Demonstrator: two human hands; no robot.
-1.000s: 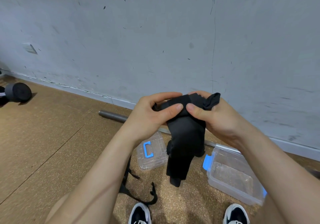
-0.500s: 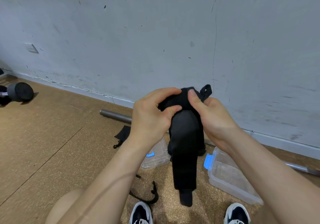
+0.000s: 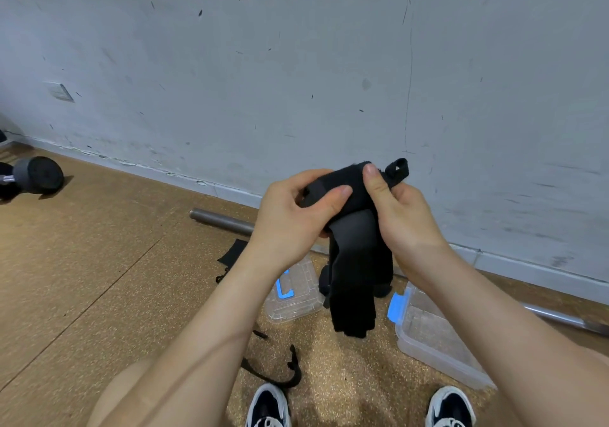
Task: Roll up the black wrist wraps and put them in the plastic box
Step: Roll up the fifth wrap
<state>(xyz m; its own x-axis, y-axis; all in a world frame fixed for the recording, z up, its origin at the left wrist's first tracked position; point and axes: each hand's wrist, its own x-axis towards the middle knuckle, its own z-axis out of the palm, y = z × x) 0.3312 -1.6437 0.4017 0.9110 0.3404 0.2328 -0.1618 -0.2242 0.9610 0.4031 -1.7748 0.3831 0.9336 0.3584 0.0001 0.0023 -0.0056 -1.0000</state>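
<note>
A gray wall with little dark marks rises behind a brown, speckled floor. A dumbbell lies far left. A metal bar lies near the wall.

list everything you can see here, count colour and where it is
wrist wrap: 1, black, held at centre, tail hanging down
plastic box: 1, clear with blue latch, open on the floor at right
lid: 1, clear with blue clip, on the floor left of the box
loose straps: at least 2 pieces, black, on the floor beside and under the left forearm
metal bar: 1, grey, on the floor along the wall
dumbbell: 1, dark grey, far left
wall: grey, scuffed
floor: brown, speckled
shoes: 2, black and white, bottom edge
left hand: grips the wrap's top
right hand: grips the wrap's top
</note>
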